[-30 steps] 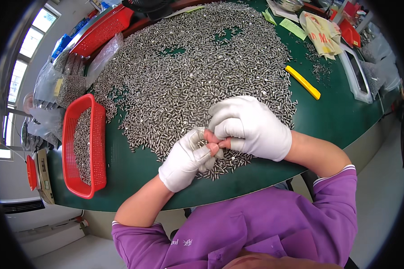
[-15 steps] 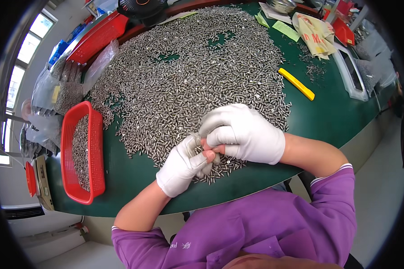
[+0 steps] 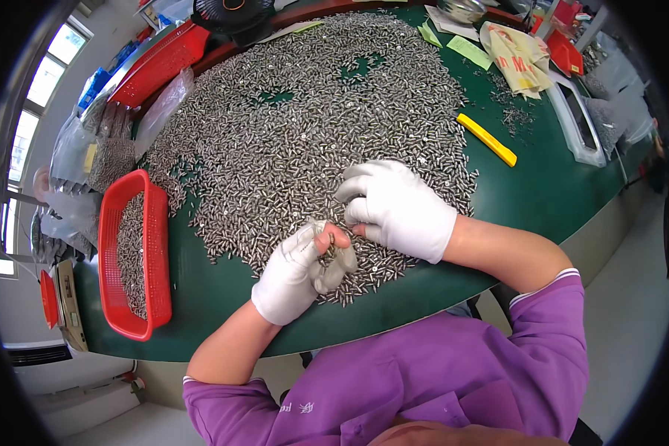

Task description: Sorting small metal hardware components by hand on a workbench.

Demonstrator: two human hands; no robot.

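A wide heap of small silvery metal pins [image 3: 297, 141] covers much of the green table [image 3: 215, 297]. Both my hands wear white gloves with the thumb tips bare. My left hand [image 3: 293, 275] is over the near edge of the heap, fingers curled and thumb bent in. A few small metal pins [image 3: 330, 244] show between its thumb and fingers. Slightly farther right, my right hand [image 3: 398, 212] hovers over the heap with bent fingers drawn toward the thumb. Whatever lies between those fingertips is hidden. A small gap separates the two hands.
A red plastic basket [image 3: 160, 260] holding similar pins stands at the left. A yellow cutter knife [image 3: 487, 140] lies right of the heap, near a cloth bag [image 3: 516, 59] and a white tray [image 3: 576, 119]. A black fan [image 3: 234, 15] and another red basket [image 3: 160, 63] stand behind.
My hands have come apart from touching. The right hand has moved a little away and up over the heap; the left has turned slightly, showing pins in its curled fingers.
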